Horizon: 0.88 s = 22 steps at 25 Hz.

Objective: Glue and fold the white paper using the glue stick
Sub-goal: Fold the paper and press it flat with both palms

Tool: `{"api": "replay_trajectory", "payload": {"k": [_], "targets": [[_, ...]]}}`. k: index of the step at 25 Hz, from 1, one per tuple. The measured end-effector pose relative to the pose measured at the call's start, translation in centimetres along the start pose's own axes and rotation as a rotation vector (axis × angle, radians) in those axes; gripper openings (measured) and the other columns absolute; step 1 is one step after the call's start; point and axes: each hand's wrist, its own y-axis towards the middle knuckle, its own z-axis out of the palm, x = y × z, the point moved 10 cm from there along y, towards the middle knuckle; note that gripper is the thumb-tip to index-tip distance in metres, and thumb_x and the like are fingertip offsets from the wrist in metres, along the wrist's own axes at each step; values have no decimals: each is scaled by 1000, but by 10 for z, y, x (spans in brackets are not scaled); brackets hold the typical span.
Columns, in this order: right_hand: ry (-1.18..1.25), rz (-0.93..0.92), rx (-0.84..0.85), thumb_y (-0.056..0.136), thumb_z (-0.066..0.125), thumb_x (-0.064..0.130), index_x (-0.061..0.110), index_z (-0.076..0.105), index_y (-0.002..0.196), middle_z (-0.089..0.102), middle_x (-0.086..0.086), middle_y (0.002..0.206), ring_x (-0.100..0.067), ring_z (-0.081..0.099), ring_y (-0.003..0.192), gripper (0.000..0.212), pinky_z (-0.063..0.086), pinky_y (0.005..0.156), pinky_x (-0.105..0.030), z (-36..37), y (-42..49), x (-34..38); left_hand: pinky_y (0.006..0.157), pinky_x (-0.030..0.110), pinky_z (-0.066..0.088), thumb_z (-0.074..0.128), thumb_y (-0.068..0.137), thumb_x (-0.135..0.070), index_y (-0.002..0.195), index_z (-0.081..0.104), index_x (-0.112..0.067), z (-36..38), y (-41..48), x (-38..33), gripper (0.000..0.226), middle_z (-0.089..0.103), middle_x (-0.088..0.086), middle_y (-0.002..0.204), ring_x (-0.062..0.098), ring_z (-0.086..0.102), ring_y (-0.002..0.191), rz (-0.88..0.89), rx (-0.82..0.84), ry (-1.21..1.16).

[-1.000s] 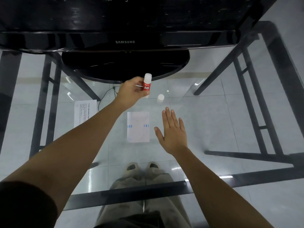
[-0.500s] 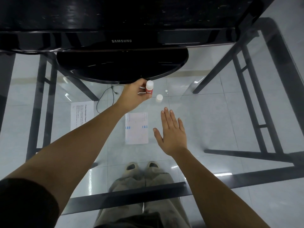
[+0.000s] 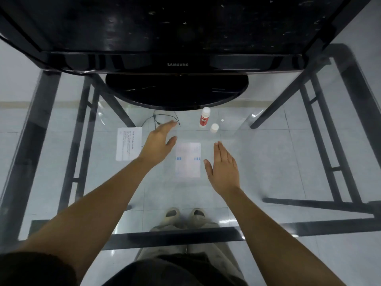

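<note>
Clear glass worktop [image 3: 268, 162] over pale tiled floor [image 3: 288, 265]: folded white paper [image 3: 187, 159] between empty, open-fingered left hand [image 3: 157, 144] and right hand [image 3: 223, 172]; red-labelled white glue stick [image 3: 204, 117] upright beside black monitor base [image 3: 176, 91].

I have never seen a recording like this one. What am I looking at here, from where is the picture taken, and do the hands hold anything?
There is no machine here. A person wears a camera on the head, so the one picture looks forward and down along both bare arms.

The surface is a glass table; through it you see the floor and the person's feet. At the far side stands a black monitor on a round base.

On the glass lies the white paper, between the two hands. Beyond it the glue stick stands upright, uncapped, with its white cap beside it. Another printed sheet shows to the left; whether it lies on the glass or below it is unclear.

The left hand and the right hand are both open and hold nothing.
</note>
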Motion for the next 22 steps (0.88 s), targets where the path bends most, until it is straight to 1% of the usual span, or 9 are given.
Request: {"api": "replay_trajectory", "payload": {"k": [2, 3, 5, 8, 14, 16, 19, 20, 22], "targets": [[153, 67, -57, 92, 42, 46, 12, 27, 140, 34, -11, 145, -26, 34, 132, 61, 31, 108, -35, -5, -10, 17, 109, 36, 29, 53, 91, -11, 135, 42, -7, -10, -28, 19, 45, 43, 14, 143, 29, 39, 131, -28, -18, 105], [195, 109, -60, 89, 48, 47, 11, 31, 136, 37, -12, 139, -26, 38, 126, 61, 37, 103, -35, -3, -15, 23, 110, 38, 28, 51, 92, -11, 135, 42, -6, -14, -39, 31, 44, 41, 15, 143, 30, 37, 133, -62, -34, 155], [252, 192, -51, 83, 60, 44, 8, 33, 132, 38, -14, 133, -26, 39, 119, 66, 42, 95, -34, 2, -22, 30, 110, 43, 28, 49, 93, -10, 134, 42, -3, -23, -59, 55, 42, 40, 18, 143, 34, 33, 133, -139, -67, 236], [328, 267, -45, 77, 71, 34, 6, 33, 130, 34, -16, 132, -29, 36, 119, 71, 41, 94, -34, 5, -23, 34, 106, 51, 35, 51, 91, -7, 129, 46, 1, -40, -79, 82, 39, 43, 24, 139, 41, 34, 128, -218, -114, 293], [537, 316, -63, 73, 76, 12, 8, 34, 126, 32, -14, 134, -29, 43, 117, 69, 46, 92, -32, 7, -21, 38, 102, 51, 39, 49, 93, -11, 127, 48, -6, -44, -91, 99, 35, 44, 21, 138, 40, 35, 125, -284, -105, 319], [596, 329, -60, 72, 76, 9, 10, 34, 125, 33, -13, 133, -27, 46, 114, 68, 47, 82, -26, 9, -21, 38, 102, 50, 39, 49, 93, -10, 125, 51, -6, -43, -91, 99, 33, 46, 20, 137, 39, 36, 125, -289, -112, 319], [675, 317, -63, 75, 71, 5, 13, 34, 125, 46, -13, 129, -24, 53, 104, 62, 40, 65, -10, 10, -20, 37, 101, 47, 41, 50, 92, -9, 122, 54, -6, -38, -94, 92, 31, 50, 19, 134, 37, 38, 122, -268, -122, 304], [708, 308, -70, 77, 68, 5, 15, 34, 125, 51, -13, 125, -22, 57, 97, 59, 40, 59, -7, 8, -21, 35, 99, 46, 42, 52, 91, -8, 121, 56, -6, -35, -95, 88, 30, 51, 20, 132, 38, 39, 120, -251, -124, 294], [782, 297, -105, 82, 64, 8, 16, 35, 124, 59, -12, 116, -15, 61, 78, 52, 42, 51, -8, 1, -25, 28, 95, 46, 45, 54, 89, -5, 117, 59, -5, -26, -96, 77, 28, 53, 21, 129, 39, 42, 115, -220, -115, 269]]}}
